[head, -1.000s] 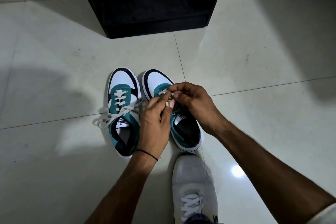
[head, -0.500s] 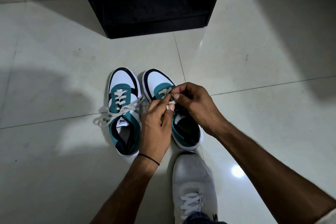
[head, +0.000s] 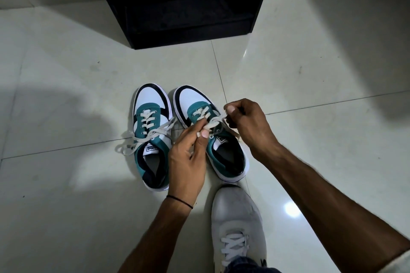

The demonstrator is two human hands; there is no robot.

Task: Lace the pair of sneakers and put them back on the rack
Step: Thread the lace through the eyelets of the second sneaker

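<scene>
Two teal, white and black sneakers stand side by side on the tiled floor, toes pointing away from me. The left sneaker (head: 152,131) is laced, its white lace ends trailing loose to the left. Over the right sneaker (head: 199,108) my left hand (head: 188,157) pinches one end of its white lace (head: 211,123). My right hand (head: 248,124) pinches the other end at the shoe's right side. The lace is stretched between both hands above the tongue. The lower eyelets are hidden behind my left hand.
A black shoe rack (head: 184,2) stands on the floor straight ahead, its low shelf dark. My own grey shoe (head: 237,224) rests just behind the right sneaker. Pale glossy floor tiles (head: 66,73) spread to both sides.
My hands have drawn apart: the right hand moved out to the right with its lace end, the left hand dropped slightly, and the lace now stretches between them.
</scene>
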